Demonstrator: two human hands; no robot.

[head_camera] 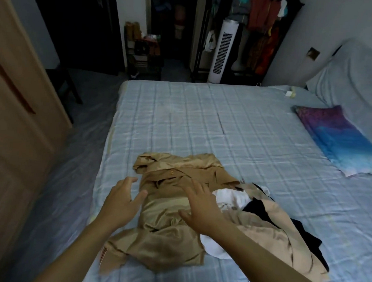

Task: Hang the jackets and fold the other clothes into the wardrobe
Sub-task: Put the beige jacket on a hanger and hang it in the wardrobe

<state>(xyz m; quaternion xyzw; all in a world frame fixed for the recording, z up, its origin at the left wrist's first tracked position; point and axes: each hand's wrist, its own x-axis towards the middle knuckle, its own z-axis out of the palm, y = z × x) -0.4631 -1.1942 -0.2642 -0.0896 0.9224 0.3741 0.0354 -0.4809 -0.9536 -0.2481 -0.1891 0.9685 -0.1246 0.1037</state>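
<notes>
Head view, near to far. Left hand (123,200) is at the left edge of the tan jacket (165,232), fingers spread and relaxed, gripping nothing; contact with the cloth can't be told. Right hand (200,210) is over the jacket's middle, fingers splayed flat, holding nothing, seemingly resting on the fabric.

The jacket lies front-up on the bed (225,126), near its foot-side edge. Long axis runs away from the person, tilted slightly left; the hem is nearest and the collar points to the far side. It is rumpled and the sleeves are bunched.

Likely step: flatten the jacket, then lift it for hanging. To do it well, smooth outward from the centre, free the sleeves, and take it by both shoulders at the collar end so it hangs straight.

Touching the jacket's right side is a heap: white garment (229,198), black garment (261,210), beige garment (273,235). These are still unfolded.

Far right of the jacket is a purple-blue pillow (335,133). Well beyond the jacket are a white tower fan (223,51) and a clothes rack (265,25). Left of the jacket is a wooden door (16,129).
</notes>
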